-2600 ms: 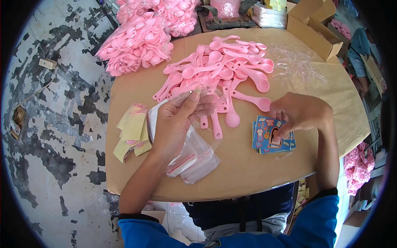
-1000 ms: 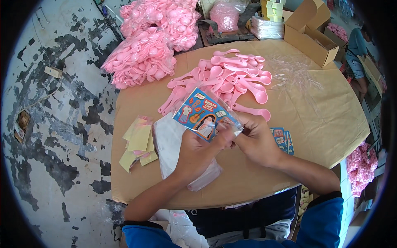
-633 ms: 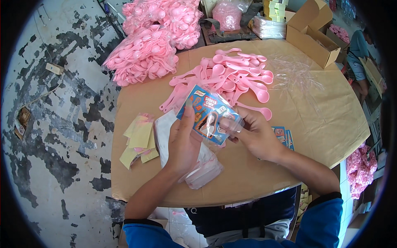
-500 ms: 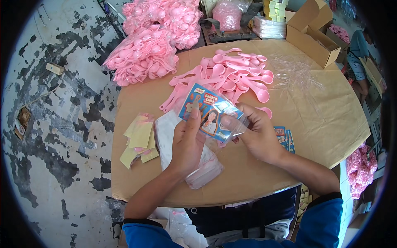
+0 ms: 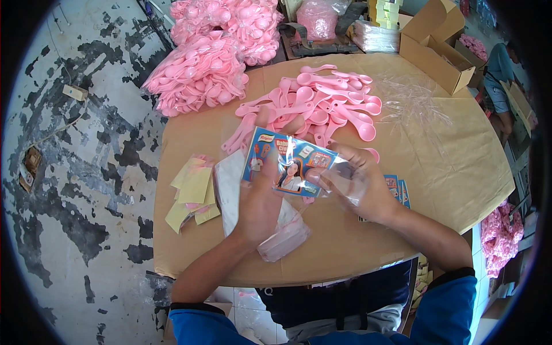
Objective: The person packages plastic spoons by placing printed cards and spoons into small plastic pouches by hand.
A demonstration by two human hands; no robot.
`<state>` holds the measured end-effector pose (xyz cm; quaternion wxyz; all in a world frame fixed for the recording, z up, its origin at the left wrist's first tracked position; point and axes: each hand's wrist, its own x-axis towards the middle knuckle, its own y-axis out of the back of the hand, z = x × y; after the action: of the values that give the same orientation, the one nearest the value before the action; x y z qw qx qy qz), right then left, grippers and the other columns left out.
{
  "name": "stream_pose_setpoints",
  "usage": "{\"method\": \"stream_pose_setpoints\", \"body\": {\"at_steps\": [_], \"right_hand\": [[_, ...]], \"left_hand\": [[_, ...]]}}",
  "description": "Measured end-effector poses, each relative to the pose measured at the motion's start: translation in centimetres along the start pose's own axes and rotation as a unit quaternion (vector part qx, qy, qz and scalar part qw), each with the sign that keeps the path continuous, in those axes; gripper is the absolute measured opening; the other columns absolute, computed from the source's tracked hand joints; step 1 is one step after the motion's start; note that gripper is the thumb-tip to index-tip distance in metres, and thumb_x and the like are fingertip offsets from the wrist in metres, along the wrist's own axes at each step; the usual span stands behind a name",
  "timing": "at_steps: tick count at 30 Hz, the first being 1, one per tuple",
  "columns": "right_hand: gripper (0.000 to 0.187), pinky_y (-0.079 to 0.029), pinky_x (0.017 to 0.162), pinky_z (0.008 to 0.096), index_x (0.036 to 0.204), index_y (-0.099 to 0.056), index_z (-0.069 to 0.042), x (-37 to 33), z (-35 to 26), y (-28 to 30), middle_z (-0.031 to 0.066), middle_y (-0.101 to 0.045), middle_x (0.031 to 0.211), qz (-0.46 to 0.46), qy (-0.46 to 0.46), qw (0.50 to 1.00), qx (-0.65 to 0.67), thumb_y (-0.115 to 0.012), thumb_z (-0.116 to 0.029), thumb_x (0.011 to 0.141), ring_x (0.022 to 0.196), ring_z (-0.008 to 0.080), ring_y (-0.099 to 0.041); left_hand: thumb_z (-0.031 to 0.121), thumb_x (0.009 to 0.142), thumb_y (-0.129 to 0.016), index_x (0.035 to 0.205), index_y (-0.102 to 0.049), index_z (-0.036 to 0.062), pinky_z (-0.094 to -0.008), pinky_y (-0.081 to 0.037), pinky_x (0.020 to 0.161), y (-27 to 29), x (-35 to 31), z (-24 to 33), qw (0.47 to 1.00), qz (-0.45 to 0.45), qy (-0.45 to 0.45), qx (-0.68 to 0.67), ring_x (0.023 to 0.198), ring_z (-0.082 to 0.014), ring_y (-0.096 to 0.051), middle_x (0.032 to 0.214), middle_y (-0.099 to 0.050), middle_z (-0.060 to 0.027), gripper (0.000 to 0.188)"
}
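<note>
Here's the card (image 5: 313,158) over the bench (image 5: 448,195), midway between near and far edges, likely light, bendy, its sleeve (image 5: 352,188) slippery, best pinched at corners: right hand (image 5: 369,188) fingers clamp its right end, left hand (image 5: 259,210) too blurred to tell.

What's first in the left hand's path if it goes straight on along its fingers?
Left hand: likely the pile of pink long-handled plastic spoons just beyond the fingertips. Height above the table is unclear, so it might pass over them.
</note>
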<state>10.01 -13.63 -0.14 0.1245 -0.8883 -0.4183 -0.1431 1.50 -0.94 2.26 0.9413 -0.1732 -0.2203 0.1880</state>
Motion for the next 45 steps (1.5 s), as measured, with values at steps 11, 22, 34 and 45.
{"method": "stream_pose_setpoints", "body": {"at_steps": [11, 22, 34, 45], "right_hand": [[0.02, -0.05, 0.065, 0.0233, 0.095, -0.065, -0.002, 0.5, 0.9, 0.5, 0.0015, -0.064, 0.086, -0.044, 0.03, 0.999, -0.002, -0.073, -0.019, 0.087, 0.074, 0.0061, -0.058], [0.02, -0.05, 0.065, 0.027, 0.102, -0.063, -0.003, 0.3, -0.3, 0.1, 0.0046, -0.064, 0.096, -0.044, 0.107, 0.993, 0.01, -0.067, -0.019, 0.092, 0.077, 0.0083, -0.059], [0.025, -0.049, 0.063, 0.0276, 0.095, -0.066, -0.003, 2.5, -4.8, 6.7, 0.006, -0.063, 0.085, 0.013, -0.029, 0.998, -0.061, -0.059, -0.027, 0.095, 0.077, 0.0164, -0.059], [0.019, -0.049, 0.078, 0.0407, 0.096, -0.066, 0.003, 3.3, -0.8, 9.4, 0.0151, -0.066, 0.086, -0.084, -0.036, 0.755, -0.649, -0.063, -0.013, 0.086, 0.082, 0.0298, -0.062]], "left_hand": [[0.009, 0.087, -0.069, 0.136, -0.036, 0.0047, -0.0328, -0.05, 0.091, 2.0, -0.6, -0.5, 0.975, -0.191, -0.045, 0.103, 0.107, -0.0161, -0.057, 0.128, -0.055, -0.0149, 0.06], [-0.003, 0.074, -0.073, 0.121, -0.04, 0.0101, -0.0361, -0.049, 0.094, 2.7, -0.9, 0.0, 0.968, -0.23, 0.019, 0.098, 0.117, -0.0205, -0.053, 0.129, -0.052, -0.015, 0.059], [-0.005, 0.078, -0.072, 0.114, -0.05, 0.0049, -0.0335, -0.051, 0.092, 4.4, 2.2, 2.0, 0.993, -0.007, -0.105, 0.055, 0.105, -0.018, -0.061, 0.112, -0.063, -0.0132, 0.043], [-0.003, 0.08, -0.07, 0.128, -0.044, 0.0032, -0.036, -0.05, 0.095, 4.7, 2.1, 0.8, 0.994, -0.055, -0.054, 0.072, 0.114, -0.0211, -0.058, 0.123, -0.059, -0.0159, 0.056]]}}
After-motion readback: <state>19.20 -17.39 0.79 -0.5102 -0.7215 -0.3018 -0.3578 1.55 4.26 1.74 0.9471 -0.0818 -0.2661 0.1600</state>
